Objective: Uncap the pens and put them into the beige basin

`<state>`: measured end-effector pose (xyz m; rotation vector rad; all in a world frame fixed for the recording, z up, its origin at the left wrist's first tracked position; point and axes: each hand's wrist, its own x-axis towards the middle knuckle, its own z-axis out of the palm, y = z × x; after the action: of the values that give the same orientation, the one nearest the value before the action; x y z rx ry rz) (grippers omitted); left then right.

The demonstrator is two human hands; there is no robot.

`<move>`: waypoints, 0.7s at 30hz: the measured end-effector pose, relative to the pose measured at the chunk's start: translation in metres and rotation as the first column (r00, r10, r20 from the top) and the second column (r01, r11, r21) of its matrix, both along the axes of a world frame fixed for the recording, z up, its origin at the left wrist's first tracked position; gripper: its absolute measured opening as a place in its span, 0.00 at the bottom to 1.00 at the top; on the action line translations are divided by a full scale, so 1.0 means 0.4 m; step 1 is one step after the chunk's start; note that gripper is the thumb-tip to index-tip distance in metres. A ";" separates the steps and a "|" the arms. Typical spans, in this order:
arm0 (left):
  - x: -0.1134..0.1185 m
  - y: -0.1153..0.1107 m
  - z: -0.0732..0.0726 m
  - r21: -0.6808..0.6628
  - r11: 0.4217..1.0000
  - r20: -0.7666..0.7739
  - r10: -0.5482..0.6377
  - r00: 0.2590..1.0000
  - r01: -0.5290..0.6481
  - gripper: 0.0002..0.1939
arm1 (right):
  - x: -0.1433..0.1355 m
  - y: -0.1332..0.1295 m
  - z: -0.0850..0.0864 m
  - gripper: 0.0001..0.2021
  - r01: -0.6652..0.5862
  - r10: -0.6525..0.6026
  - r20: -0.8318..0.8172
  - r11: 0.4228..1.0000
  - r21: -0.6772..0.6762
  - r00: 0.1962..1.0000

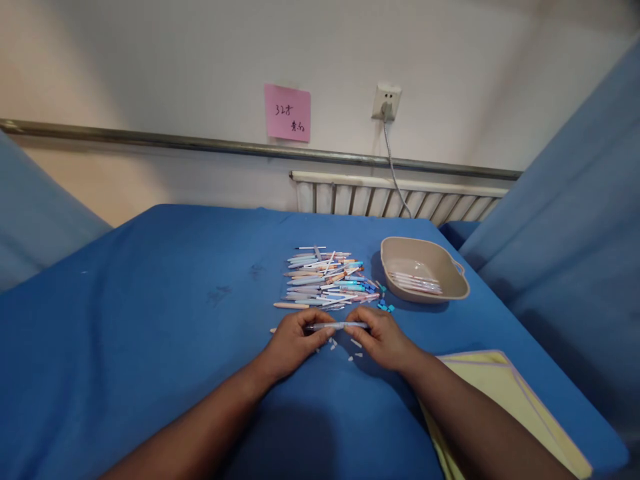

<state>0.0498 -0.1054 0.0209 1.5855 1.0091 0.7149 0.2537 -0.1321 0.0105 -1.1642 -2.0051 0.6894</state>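
A slim pale pen (pixel 340 325) lies level between my two hands, just in front of a pile of pens and pen parts (pixel 320 280). My left hand (pixel 299 337) pinches its left part between thumb and fingers. The right end is gripped by my right hand (pixel 381 335) in the same way. Small white pieces (pixel 356 343) are scattered on the blue cloth below the pen. Several small blue pieces (pixel 384 305) lie at the right side of the pile.
A beige basin (pixel 454 293) holding several pens stands at the right. A folded yellow cloth (pixel 493 387) lies under my right forearm on the blue-covered table (pixel 150 320). Behind are a radiator (pixel 370 198), a metal rail (pixel 200 143) and a plugged-in cable (pixel 391 163).
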 end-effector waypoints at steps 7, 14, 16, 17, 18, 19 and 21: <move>0.003 -0.008 0.008 0.049 0.999 -0.040 -0.009 0.999 0.011 0.10 | 0.003 0.004 0.001 0.13 -0.039 0.046 0.062 0.994 -0.105 0.997; -0.006 0.006 0.010 0.081 0.992 -0.069 0.105 0.992 -0.099 0.11 | 0.018 0.015 0.002 0.15 0.012 -0.004 0.101 0.997 -0.075 0.995; -0.007 0.012 0.013 0.039 0.992 -0.047 0.119 0.992 -0.118 0.12 | 0.028 0.020 0.002 0.14 0.034 -0.028 0.099 0.997 -0.068 0.995; -0.007 0.015 0.014 0.014 0.992 -0.034 0.129 0.991 -0.129 0.13 | 0.033 0.022 0.002 0.14 0.045 -0.039 0.089 0.997 -0.068 0.995; -0.007 0.017 0.015 -0.012 0.990 -0.021 0.141 0.990 -0.141 0.13 | 0.038 0.024 0.002 0.13 0.054 -0.049 0.069 0.996 -0.070 0.996; -0.007 0.020 0.015 -0.035 0.988 -0.007 0.153 0.988 -0.153 0.13 | 0.043 0.026 0.002 0.12 0.064 -0.061 0.042 0.995 -0.075 0.997; -0.006 0.024 0.014 -0.074 0.984 0.017 0.163 0.986 -0.162 0.14 | 0.050 0.030 0.000 0.11 0.076 -0.078 -0.011 0.993 -0.093 0.997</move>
<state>0.0475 -0.0959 0.0263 1.4414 1.1446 0.7972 0.2737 -0.1202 0.0105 -1.2798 -1.9229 0.7559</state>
